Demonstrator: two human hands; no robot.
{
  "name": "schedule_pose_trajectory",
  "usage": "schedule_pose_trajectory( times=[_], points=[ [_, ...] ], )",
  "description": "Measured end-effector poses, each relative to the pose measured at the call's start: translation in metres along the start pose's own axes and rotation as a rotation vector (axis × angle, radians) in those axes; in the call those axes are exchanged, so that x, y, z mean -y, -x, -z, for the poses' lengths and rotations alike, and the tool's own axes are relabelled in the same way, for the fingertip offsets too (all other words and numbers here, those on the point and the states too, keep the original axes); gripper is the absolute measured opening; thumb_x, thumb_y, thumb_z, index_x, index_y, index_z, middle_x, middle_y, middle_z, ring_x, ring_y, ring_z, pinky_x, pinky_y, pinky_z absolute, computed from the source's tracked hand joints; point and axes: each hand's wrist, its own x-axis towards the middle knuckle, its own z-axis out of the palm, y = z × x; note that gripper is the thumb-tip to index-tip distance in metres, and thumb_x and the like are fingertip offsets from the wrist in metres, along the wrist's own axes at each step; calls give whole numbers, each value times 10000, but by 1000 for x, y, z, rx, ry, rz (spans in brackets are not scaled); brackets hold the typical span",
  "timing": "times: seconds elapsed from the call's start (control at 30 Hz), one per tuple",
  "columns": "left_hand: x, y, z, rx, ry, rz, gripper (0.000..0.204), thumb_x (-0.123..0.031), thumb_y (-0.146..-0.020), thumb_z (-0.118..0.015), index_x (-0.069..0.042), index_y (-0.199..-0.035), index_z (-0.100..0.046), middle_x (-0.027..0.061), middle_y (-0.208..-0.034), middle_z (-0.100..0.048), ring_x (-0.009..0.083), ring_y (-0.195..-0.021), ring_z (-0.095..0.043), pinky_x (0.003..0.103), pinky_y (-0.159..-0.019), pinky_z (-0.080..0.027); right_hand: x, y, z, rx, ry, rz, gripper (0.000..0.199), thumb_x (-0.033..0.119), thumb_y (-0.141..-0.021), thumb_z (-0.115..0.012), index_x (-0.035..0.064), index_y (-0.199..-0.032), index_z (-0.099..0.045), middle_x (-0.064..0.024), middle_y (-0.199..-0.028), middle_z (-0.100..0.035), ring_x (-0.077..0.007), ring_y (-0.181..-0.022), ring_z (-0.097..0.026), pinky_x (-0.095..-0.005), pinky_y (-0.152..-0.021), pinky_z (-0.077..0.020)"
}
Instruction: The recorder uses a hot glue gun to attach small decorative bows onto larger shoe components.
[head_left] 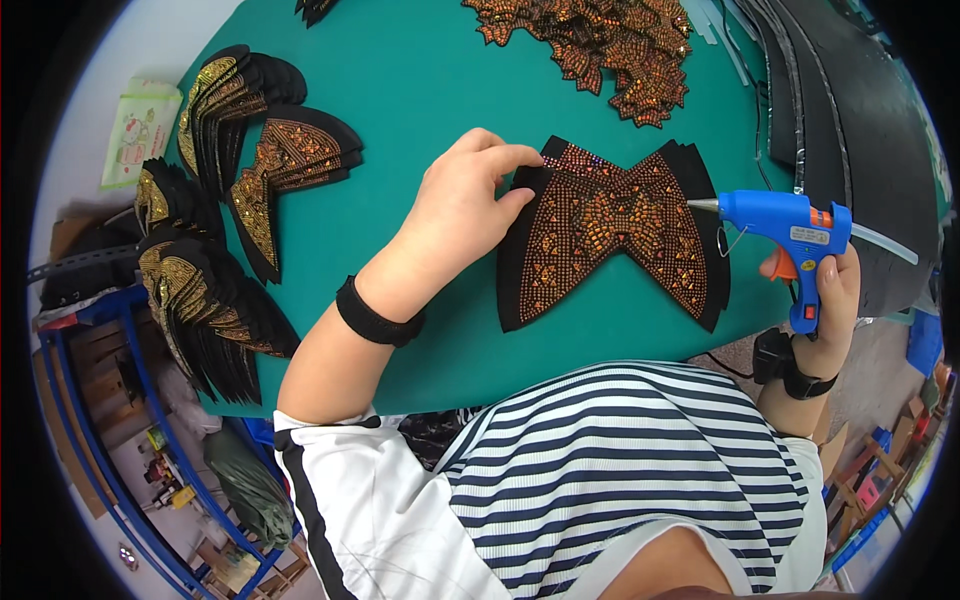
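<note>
Studded bow point(620, 222): my left fingers point(512, 157) touch its corner, pinching or not I can't tell; the glue gun point(770, 212) my right fingers point(829, 275) clamp could drip, its nozzle point(704, 204) being so near.

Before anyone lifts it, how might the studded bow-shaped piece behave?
The bow-shaped piece probably flexes, since it looks thin and flat. Dense studs suggest it may be heavy for its thickness. With its wings spread, it seems unlikely to roll.
</note>
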Motion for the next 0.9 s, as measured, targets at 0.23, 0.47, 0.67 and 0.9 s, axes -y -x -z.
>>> schedule_pose_trajectory(
  times=[0.23, 0.47, 0.67, 0.9],
  points=[
    [-1, 4, -2, -51, -121, -129, 280, -39, -681, -661, -74, -952, -600, 62, -858, -554, 183, -710, -551, 279, -619, -467, -1, -2, 1, -7, -2, 5, 520, 316, -827, -550, -77, -1146, -432, -198, -874, -603, -220, -770, -616, -290, -686, -495],
    [-3, 14, 6, 68, 260, 126, 238, -25, -720, -620, -51, -953, -581, 60, -738, -571, 145, -669, -540, 254, -613, -451, -7, 1, 8, -62, 35, -4, 454, 275, -870, -489, -57, -1164, -394, -190, -926, -592, -219, -781, -608, -303, -727, -489],
    [28, 28, 50, -196, 198, 153, 139, -33, -762, -580, -30, -898, -608, 16, -743, -576, 89, -658, -511, 232, -609, -440, -16, -2, 18, -106, 123, -48, 541, 387, -828, -536, -55, -1122, -432, -135, -842, -605, -168, -720, -591, -252, -633, -436],
    [110, 59, 157, -662, 209, 443, 142, -90, -818, -536, -102, -934, -616, -30, -778, -564, 47, -650, -498, 195, -521, -431, -11, -12, 19, -20, 200, -11, 554, 426, -820, -535, -44, -1102, -454, -124, -809, -613, -147, -692, -583, -229, -583, -418]
  ],
)
